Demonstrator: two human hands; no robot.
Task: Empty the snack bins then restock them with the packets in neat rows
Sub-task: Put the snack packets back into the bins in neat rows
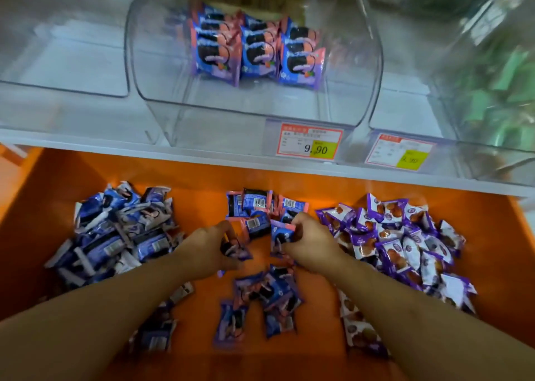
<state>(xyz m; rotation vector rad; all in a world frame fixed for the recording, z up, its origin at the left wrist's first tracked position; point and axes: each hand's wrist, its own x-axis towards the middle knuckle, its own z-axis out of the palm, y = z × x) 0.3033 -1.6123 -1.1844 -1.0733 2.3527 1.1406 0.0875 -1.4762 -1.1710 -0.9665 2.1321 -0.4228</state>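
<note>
A: How would those snack packets handle?

B: I'd judge them light and crinkly, with slick film that could slide off a stack. Each probably holds a sandwich biscuit that could crack, so no squeezing. Best taken by the flat faces or a sealed end, a few at a time.

A: Where are they now?

B: Three short rows of pink-and-blue packets stand at the back of the middle clear bin on the white shelf. The rest lie loose on the orange bench below: a middle scatter, more near the bottom, a blue-and-white heap on the left and a purple heap on the right.

A: And the hands?

B: The left hand is curled round one or two dark packets. The right hand pinches a blue packet upright between thumb and fingers.

A: Anything hard to make out?

B: Plenty. The fingers hide exactly how many packets the left holds. The bin on the left looks bare, but glare blurs it. The right bin is smeared; green shapes show through it, and I cannot tell what they are. One price tag reads 9.90, while the other is blurred. The forearms cover part of the lower packets, and the bench runs out of view at the bottom.
</note>
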